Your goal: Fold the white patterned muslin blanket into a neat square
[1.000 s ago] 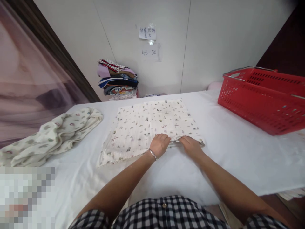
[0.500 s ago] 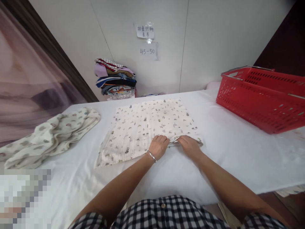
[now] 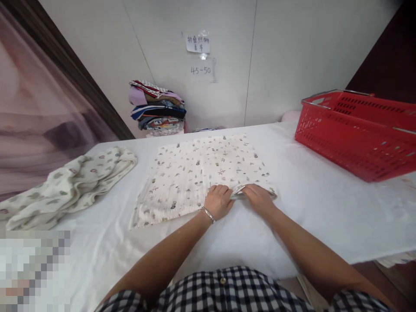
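A thin white cloth (image 3: 195,173) with small printed figures lies spread out in front of me, its near right edge lifted and bunched. My left hand (image 3: 219,201), with a bracelet at the wrist, is closed on that near edge. Just to its right, my right hand (image 3: 259,199) grips the same edge, fingers tucked into the raised fold. The fingertips of both hands are partly hidden by the cloth. The near right corner forms a small curled fold beside my right hand.
A second patterned cloth (image 3: 81,182) lies crumpled at the left of the white-covered table (image 3: 325,216). On the right stands a red plastic basket (image 3: 354,138) with metal handles. A stack of folded fabrics (image 3: 158,106) sits by the wall, below paper signs (image 3: 200,69).
Hardly anything differs. My left hand has shifted very slightly to the right along the cloth's edge; my right hand and the cloth look almost the same.
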`<action>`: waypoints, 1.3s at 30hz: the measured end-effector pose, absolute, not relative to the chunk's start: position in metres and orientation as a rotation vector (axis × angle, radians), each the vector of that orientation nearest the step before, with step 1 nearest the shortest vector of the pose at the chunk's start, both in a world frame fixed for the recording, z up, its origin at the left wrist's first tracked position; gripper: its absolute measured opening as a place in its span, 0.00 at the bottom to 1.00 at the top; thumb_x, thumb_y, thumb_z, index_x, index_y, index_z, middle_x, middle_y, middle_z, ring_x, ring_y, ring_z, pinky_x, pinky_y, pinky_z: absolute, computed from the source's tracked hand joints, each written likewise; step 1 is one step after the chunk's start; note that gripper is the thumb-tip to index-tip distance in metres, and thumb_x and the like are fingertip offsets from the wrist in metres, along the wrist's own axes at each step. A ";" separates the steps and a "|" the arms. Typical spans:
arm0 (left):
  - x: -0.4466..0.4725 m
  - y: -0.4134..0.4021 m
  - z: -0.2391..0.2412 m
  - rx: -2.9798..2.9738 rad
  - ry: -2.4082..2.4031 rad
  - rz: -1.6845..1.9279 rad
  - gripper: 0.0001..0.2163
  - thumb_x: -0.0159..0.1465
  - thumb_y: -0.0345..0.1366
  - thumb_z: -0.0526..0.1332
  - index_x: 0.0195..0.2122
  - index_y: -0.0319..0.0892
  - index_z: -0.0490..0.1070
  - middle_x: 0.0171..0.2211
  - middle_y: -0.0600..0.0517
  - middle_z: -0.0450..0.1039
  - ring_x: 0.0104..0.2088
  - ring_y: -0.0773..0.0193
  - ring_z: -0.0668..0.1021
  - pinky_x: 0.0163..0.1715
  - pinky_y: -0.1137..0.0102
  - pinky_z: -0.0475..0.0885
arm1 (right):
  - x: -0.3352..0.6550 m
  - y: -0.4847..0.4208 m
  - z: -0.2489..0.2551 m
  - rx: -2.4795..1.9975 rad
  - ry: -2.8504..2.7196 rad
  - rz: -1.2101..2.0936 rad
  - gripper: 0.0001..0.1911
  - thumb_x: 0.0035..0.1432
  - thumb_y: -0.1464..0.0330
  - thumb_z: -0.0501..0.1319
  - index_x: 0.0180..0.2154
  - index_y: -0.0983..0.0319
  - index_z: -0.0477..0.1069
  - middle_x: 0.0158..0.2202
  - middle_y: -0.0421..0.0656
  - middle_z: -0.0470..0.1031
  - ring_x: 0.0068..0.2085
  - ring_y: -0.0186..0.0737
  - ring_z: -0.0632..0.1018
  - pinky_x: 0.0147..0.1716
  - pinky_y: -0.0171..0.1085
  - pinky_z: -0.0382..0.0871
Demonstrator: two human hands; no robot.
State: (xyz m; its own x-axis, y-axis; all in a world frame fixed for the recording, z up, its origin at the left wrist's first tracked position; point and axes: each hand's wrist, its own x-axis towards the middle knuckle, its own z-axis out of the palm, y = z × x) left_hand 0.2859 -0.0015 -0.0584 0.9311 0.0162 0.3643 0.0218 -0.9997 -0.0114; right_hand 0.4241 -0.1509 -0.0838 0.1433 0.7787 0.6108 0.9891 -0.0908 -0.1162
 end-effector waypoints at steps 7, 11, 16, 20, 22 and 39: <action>0.300 0.000 -0.052 -3.010 -0.082 -0.560 0.06 0.62 0.34 0.54 0.30 0.41 0.68 0.30 0.49 0.69 0.35 0.59 0.69 0.35 0.64 0.60 | 0.424 -0.151 -0.082 -1.971 -1.700 -0.536 0.13 0.61 0.75 0.48 0.37 0.63 0.71 0.33 0.46 0.73 0.35 0.39 0.71 0.36 0.37 0.66; 0.304 0.007 -0.044 -3.009 -0.152 -0.601 0.07 0.62 0.34 0.53 0.31 0.41 0.69 0.32 0.49 0.70 0.36 0.59 0.70 0.36 0.64 0.60 | 0.425 -0.151 -0.079 -2.127 -1.714 -0.377 0.11 0.60 0.70 0.52 0.43 0.63 0.69 0.39 0.47 0.73 0.40 0.41 0.72 0.40 0.39 0.66; 0.306 0.012 -0.036 -2.997 -0.179 -0.586 0.08 0.63 0.34 0.53 0.31 0.41 0.69 0.33 0.49 0.70 0.37 0.59 0.70 0.37 0.64 0.59 | 0.429 -0.155 -0.074 -2.397 -1.629 -0.195 0.13 0.58 0.73 0.53 0.44 0.61 0.70 0.44 0.47 0.73 0.46 0.42 0.71 0.44 0.39 0.64; 0.304 0.008 -0.036 -2.997 -0.159 -0.512 0.08 0.63 0.34 0.53 0.31 0.40 0.70 0.32 0.48 0.70 0.36 0.59 0.69 0.37 0.63 0.60 | 0.432 -0.170 -0.069 -2.496 -1.526 -0.244 0.15 0.57 0.75 0.51 0.43 0.60 0.72 0.43 0.46 0.74 0.44 0.41 0.73 0.43 0.38 0.65; 0.302 0.006 -0.037 -3.004 -0.131 -0.469 0.08 0.63 0.33 0.53 0.30 0.40 0.70 0.31 0.48 0.70 0.36 0.59 0.69 0.36 0.63 0.60 | 0.432 -0.180 -0.069 -2.476 -1.475 -0.342 0.16 0.57 0.76 0.50 0.43 0.60 0.72 0.43 0.45 0.74 0.43 0.41 0.74 0.42 0.39 0.66; 0.302 0.002 -0.040 -3.047 -0.095 -0.493 0.07 0.62 0.32 0.55 0.29 0.40 0.71 0.31 0.48 0.70 0.35 0.59 0.69 0.35 0.63 0.60 | 0.430 -0.233 -0.080 -2.363 -1.261 -0.451 0.14 0.60 0.73 0.49 0.39 0.58 0.72 0.41 0.42 0.75 0.40 0.39 0.75 0.36 0.36 0.69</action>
State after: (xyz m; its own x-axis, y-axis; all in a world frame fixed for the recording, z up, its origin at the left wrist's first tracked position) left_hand 0.3021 0.0022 -0.0397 0.9472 0.0519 0.3165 0.0688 -0.9967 -0.0426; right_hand 0.4300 -0.2327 -0.0803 0.5354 0.7034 0.4676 0.8404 -0.4989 -0.2117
